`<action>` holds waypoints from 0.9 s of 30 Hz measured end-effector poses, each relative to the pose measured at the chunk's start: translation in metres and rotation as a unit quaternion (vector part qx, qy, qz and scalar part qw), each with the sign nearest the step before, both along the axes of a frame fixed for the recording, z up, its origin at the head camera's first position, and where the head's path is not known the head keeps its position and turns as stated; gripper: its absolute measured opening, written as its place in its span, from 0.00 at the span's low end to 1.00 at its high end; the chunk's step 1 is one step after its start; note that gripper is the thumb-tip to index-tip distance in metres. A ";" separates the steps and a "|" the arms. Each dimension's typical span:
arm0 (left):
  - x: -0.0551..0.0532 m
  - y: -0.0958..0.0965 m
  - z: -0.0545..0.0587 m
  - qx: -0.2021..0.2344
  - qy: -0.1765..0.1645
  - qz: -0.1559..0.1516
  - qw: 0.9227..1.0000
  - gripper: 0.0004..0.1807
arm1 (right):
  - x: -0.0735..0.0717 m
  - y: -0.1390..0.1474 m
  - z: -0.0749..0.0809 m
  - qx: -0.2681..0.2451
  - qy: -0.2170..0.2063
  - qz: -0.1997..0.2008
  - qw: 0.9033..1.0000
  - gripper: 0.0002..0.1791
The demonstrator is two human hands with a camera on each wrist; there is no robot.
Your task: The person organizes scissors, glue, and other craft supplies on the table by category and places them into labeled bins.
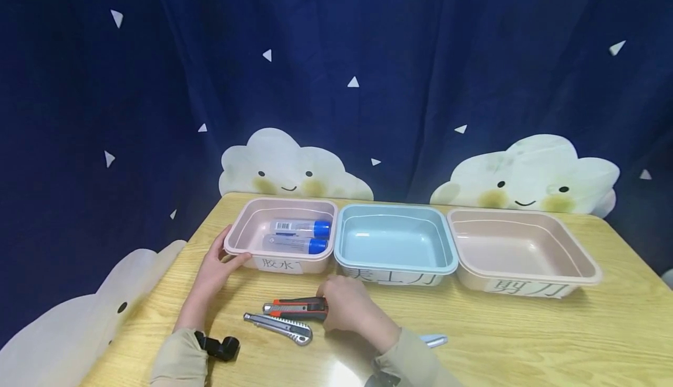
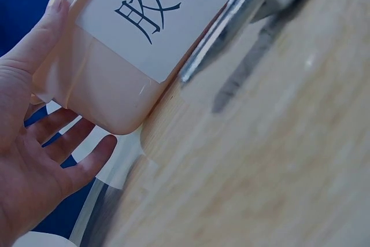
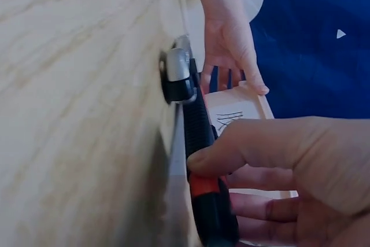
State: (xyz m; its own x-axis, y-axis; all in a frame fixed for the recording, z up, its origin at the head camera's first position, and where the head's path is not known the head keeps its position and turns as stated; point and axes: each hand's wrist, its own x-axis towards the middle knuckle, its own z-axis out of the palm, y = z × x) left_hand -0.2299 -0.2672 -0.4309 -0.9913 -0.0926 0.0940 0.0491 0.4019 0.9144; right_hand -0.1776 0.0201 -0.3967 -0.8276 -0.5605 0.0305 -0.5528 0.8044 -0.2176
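Observation:
My right hand (image 1: 347, 305) pinches the black-and-orange utility knife (image 1: 297, 307) by its rear end, thumb along its side in the right wrist view. Just in front of it lies a silver-grey utility knife (image 1: 281, 327) on the table. At the left, my left hand (image 1: 215, 267) touches the near left corner of a pink bin (image 1: 247, 223), with its thumb on the rim and the other fingers loosely extended by the side. Two clear glue bottles with blue caps (image 1: 322, 228) lie inside that bin.
A blue bin (image 1: 396, 238) and a beige-pink bin (image 1: 505, 241) continue the row to the right, all with labels in front. Partly behind my right forearm, a light-coloured slim object (image 1: 434, 340) lies on the wooden table (image 1: 526, 340). A dark blue curtain (image 1: 336, 54) hangs behind.

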 end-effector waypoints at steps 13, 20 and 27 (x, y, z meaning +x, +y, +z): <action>-0.002 0.000 0.000 -0.003 0.010 -0.004 1.000 0.47 | 0.004 0.009 0.017 -0.004 0.041 0.001 0.999 0.26; -0.001 0.000 0.002 -0.002 -0.001 -0.002 1.000 0.48 | 0.004 0.021 0.027 -0.052 0.043 -0.002 0.998 0.27; 0.001 0.001 0.002 -0.005 -0.004 -0.001 1.000 0.48 | 0.004 0.029 0.036 -0.062 0.061 -0.016 0.996 0.27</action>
